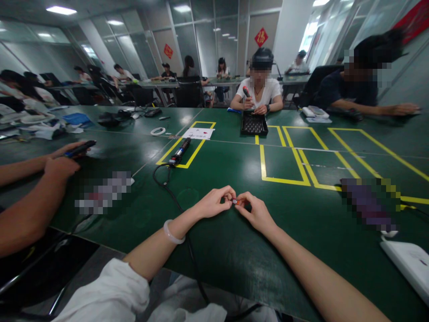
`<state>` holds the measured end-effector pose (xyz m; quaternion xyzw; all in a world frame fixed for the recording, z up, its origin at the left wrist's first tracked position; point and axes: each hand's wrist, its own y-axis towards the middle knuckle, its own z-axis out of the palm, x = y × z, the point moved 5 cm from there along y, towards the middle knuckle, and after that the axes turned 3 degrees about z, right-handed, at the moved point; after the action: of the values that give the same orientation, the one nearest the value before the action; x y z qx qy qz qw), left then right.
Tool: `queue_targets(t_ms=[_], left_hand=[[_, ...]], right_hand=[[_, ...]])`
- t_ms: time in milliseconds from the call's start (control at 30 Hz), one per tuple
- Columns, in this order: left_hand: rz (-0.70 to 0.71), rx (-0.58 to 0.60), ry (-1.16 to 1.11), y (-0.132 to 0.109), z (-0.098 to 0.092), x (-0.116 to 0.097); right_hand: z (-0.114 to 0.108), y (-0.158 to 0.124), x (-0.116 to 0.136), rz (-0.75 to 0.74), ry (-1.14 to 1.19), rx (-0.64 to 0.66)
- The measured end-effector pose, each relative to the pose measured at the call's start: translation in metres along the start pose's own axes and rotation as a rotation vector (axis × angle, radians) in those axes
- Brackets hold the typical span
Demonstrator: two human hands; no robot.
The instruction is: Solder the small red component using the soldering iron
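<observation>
Both hands met over the green table (234,250), the left hand (214,203) and right hand (254,210) each pinched shut on one small part (235,201) held between their fingertips, just above the tabletop. Only a sliver of the part showed between the fingers: something dark with a pale or metallic glint, too small to name. It looked light and stiff, likely easy to drop or let slip, so a fingertip pinch at each end seemed the right hold, as taken here. Its long axis appeared to run left to right, from one pinch to the other, though which end was which could not be told. A white bangle (172,232) sat on the left wrist. Beyond the grip and to its left lay an electric screwdriver (179,153), well apart, its black cable (167,188) trailing back past the left hand. Farther beyond the grip a black tray (254,124) stood before a person seated opposite. Far to the left, another person's hand (62,167) rested near a dark tool (80,148).
</observation>
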<state>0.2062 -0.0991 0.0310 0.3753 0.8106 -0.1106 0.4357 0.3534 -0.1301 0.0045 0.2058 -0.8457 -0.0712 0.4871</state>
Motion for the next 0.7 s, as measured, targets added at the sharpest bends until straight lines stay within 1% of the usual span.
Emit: queue_targets(t_ms=[67,133,167,233,267,333,433,500,533,600,633,700], left_hand=[[0.011,0.008,-0.016,0.000,-0.003,-0.002],[0.021,0.000,-0.015,0.001,-0.011,0.000],[0.024,-0.018,0.006,0.002,-0.019,0.002],[0.018,-0.075,0.098,0.006,-0.040,0.014],[0.003,-0.110,0.172,0.008,-0.053,0.024],[-0.063,-0.164,0.362,0.012,-0.085,0.051],[-0.279,-0.239,0.708,0.013,-0.143,0.102],[-0.427,-0.290,0.848,0.009,-0.182,0.132],[-0.499,-0.304,0.880,0.006,-0.198,0.145],[-0.598,-0.308,0.882,0.000,-0.224,0.166],[-0.621,-0.299,0.867,-0.003,-0.233,0.174],[-0.614,-0.278,0.831,-0.006,-0.243,0.184]], right_hand=[[-0.001,0.001,-0.001,0.016,0.036,-0.015],[-0.002,0.001,-0.003,0.029,0.073,-0.026],[-0.002,0.001,-0.003,0.034,0.086,-0.026],[-0.001,0.002,-0.004,0.040,0.104,-0.016],[0.000,0.002,-0.004,0.043,0.111,-0.008],[0.001,0.001,-0.004,0.045,0.127,0.006],[0.002,0.001,-0.005,0.049,0.139,0.012],[0.002,0.001,-0.005,0.052,0.139,0.016],[0.002,0.001,-0.005,0.054,0.138,0.020],[0.001,0.001,-0.005,0.060,0.135,0.025],[0.001,0.002,-0.005,0.062,0.133,0.025],[0.001,0.002,-0.005,0.067,0.129,0.026]])
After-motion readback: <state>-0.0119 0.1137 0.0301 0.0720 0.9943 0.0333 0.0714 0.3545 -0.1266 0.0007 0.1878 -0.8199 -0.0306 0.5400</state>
